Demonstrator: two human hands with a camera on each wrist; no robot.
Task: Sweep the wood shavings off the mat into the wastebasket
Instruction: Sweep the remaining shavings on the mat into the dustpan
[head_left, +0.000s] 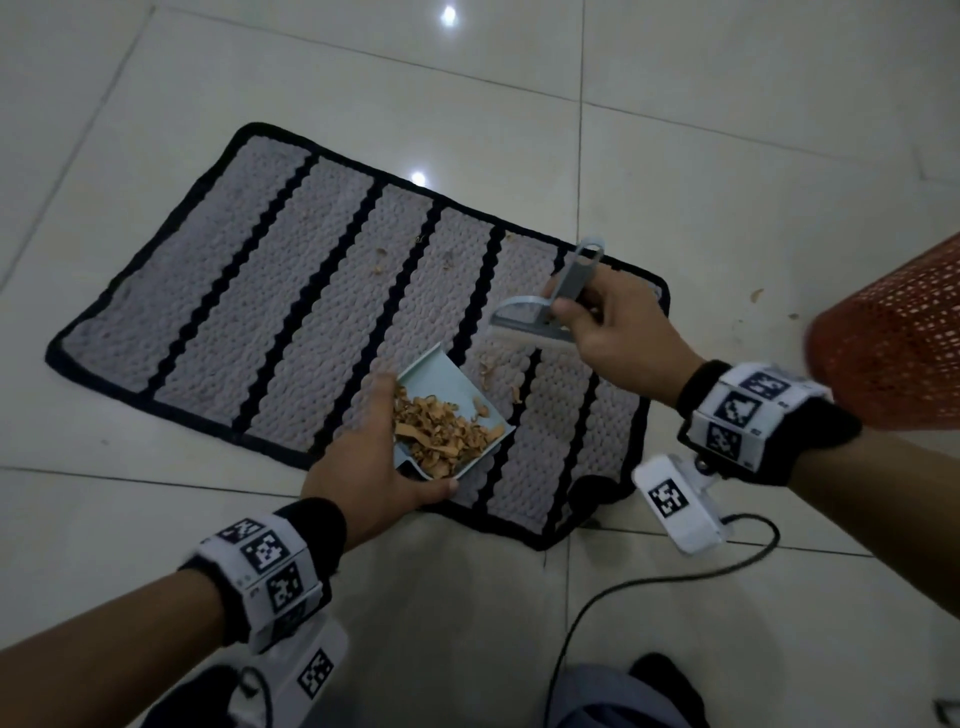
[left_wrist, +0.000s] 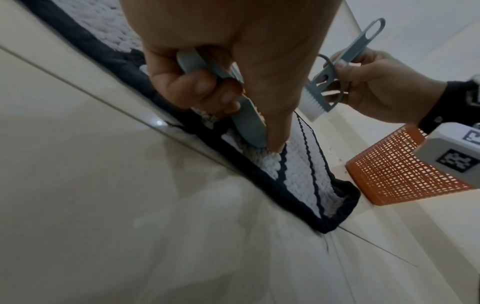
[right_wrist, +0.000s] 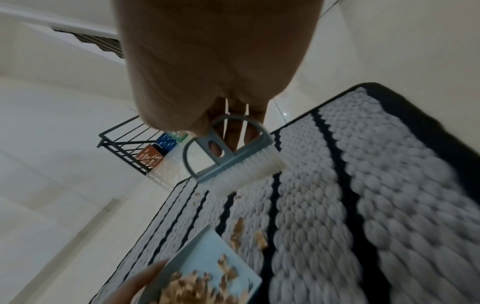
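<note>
A grey mat (head_left: 291, 312) with black stripes lies on the tiled floor. My left hand (head_left: 374, 467) grips a pale blue dustpan (head_left: 441, 384) above the mat's near right part; a heap of wood shavings (head_left: 441, 431) fills it. My right hand (head_left: 613, 332) holds a small grey-blue brush (head_left: 535, 317) by its handle, bristles just above the mat. A few loose shavings (head_left: 501, 376) lie between pan and brush, and more (head_left: 382, 260) farther back. The orange mesh wastebasket (head_left: 893, 343) stands at the right. The left wrist view shows my left hand's fingers (left_wrist: 207, 88) curled round the dustpan handle (left_wrist: 246, 115).
A black cable (head_left: 649, 587) runs over the floor near my right wrist. A few shavings (head_left: 758, 296) lie on the tiles beside the wastebasket. In the right wrist view a black wire rack (right_wrist: 130, 148) with coloured boxes stands beyond the mat.
</note>
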